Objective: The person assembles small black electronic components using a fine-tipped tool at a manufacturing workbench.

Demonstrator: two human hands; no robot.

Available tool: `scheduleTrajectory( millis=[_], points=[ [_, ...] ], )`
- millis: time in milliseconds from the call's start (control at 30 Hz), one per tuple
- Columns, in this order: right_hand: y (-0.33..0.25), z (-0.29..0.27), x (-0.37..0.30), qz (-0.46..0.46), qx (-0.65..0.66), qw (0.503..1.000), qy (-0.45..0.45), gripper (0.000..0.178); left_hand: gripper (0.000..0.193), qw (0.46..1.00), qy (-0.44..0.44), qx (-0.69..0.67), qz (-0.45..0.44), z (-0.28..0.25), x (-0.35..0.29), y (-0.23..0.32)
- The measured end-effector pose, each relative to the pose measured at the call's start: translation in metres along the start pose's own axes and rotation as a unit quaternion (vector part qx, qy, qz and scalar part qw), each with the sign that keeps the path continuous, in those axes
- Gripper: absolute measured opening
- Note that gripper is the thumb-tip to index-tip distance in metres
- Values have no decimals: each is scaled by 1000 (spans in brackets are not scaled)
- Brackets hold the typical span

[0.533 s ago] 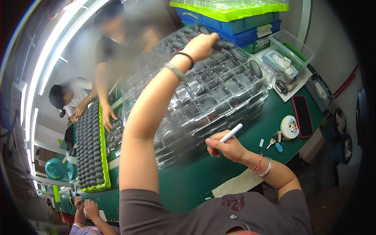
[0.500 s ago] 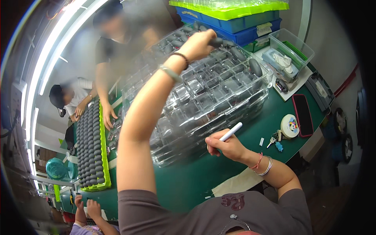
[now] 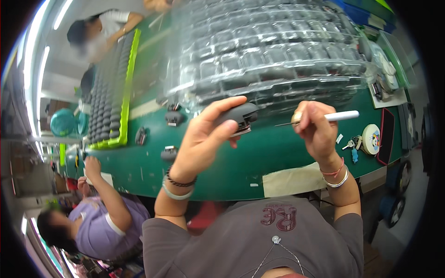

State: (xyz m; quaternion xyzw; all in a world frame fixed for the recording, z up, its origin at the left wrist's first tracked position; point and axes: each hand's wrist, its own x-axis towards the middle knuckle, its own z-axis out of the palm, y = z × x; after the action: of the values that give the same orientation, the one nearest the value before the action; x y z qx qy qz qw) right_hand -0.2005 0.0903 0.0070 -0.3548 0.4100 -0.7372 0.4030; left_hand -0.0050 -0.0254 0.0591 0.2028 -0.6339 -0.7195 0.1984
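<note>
Snugly in the left hand (image 3: 204,141), a grey device (image 3: 236,113); right hand (image 3: 317,129) around a white tool (image 3: 343,116).

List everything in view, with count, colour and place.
Table: one, green, centre
Clear trays: several, transparent, top centre
Lime tray: one, lime, left
Rounded pieces: many, grey, in lime tray
Loose pieces: at least three, grey, centre left
Bin: at least one, blue, top right
Phone: one, red edge, right
Round case: one, cream, beside phone
Keys: one bunch, silvery, beside case
Sheet: one, beige, near edge
Fan: one, teal, left
Coworkers: at least two, white, purple, left
Left hand: one, bare, holding dark grey piece
Right hand: one, bare, holding white pen
</note>
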Motion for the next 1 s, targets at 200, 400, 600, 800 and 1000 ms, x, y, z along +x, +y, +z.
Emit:
scheduleTrajectory(
  millis=[200, 400, 600, 800, 1000],
  points=[
    [2, 23, -8, 18, -1, 1000, -13, 42, 58, 998, 57, -14, 15, 3, -14, -49],
    [16, 30, -19, 25, -81, 996, 2, 41, 54, 998, 38, -46, 8, 9, -18, -61],
    [27, 28, -20, 29, -87, 996, 7, 40, 49, 999, 32, -40, 12, 12, -17, -67],
    [30, 27, -17, 47, -86, 995, -16, 40, 48, 999, 34, -14, 24, 13, -15, -69],
    [33, 28, -18, 107, 22, 994, 17, 41, 49, 999, 16, -49, 0, 12, -16, -65]
  ],
)
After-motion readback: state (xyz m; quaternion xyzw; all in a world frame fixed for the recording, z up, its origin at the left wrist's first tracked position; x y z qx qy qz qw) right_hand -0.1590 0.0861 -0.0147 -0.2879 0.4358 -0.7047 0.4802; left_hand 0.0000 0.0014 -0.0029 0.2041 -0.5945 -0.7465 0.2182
